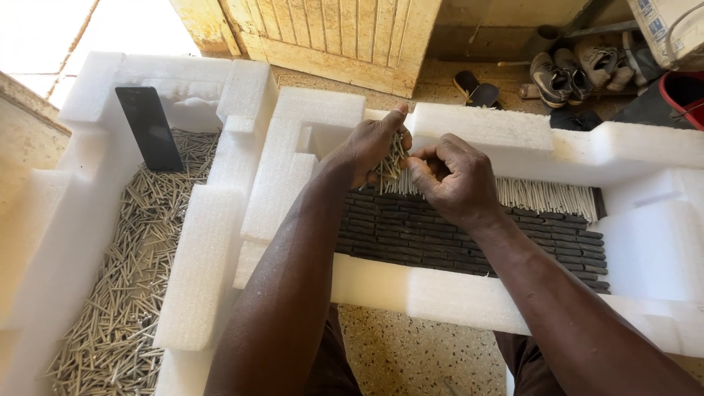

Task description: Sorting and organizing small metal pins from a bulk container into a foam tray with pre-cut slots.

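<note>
Far left: white foam tray [198,271] w/ a big loose heap of pale thin sticks [125,293] filling its floor, plus a flat black slab [149,128] standing upright at its far end. So plenty of stock is not yet sorted.

Centre: left hand [372,147] has fingers closed around a small bundle of sticks [391,165], thumb up against the far foam wall. Right hand [455,176] is just beside it, fingers curled, pinching at the same bundle.

Right: second foam tray [469,297] holds dark flat strips [469,238] laid in rows across its floor; along the far side a neat row of sticks [546,196] stands packed side by side, running from the hands to the right end. Judging by that, the right stretch looks done; the part left of the hands is unfilled.
</note>
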